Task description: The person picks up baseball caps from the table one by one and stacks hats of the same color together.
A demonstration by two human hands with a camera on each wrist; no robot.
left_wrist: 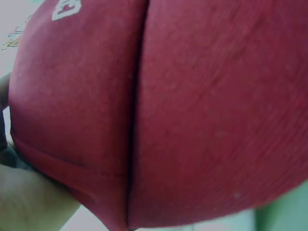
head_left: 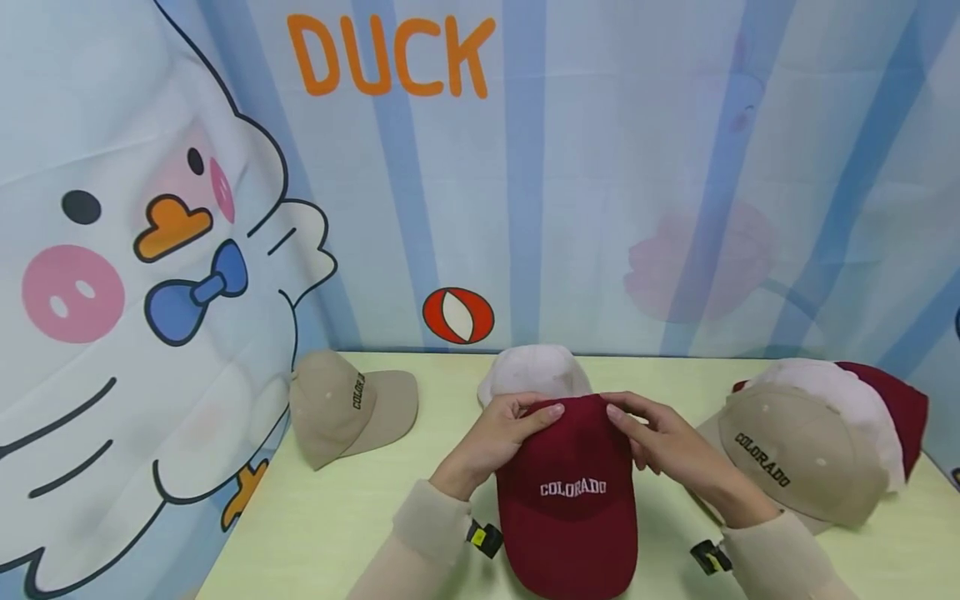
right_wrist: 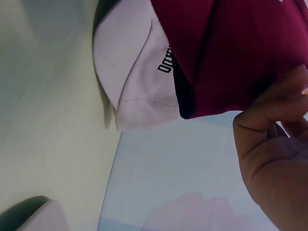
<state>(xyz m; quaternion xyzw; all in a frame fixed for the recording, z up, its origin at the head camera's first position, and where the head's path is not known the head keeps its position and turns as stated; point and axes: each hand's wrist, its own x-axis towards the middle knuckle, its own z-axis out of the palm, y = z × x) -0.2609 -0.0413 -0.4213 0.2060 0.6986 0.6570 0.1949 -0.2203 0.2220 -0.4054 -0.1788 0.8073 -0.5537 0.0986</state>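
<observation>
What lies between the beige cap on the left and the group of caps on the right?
In the head view: a red cap, held by the left hand and right hand, and a white cap behind it.

gap betw. L tan cap (head_left: 327, 408) & red cap (head_left: 567, 454), white cap (head_left: 536, 372) behind red, cap pile (head_left: 817, 454) blocking R

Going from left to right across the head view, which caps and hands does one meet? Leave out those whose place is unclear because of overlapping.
Beige cap → left hand → held red cap → right hand → second beige cap.
</observation>
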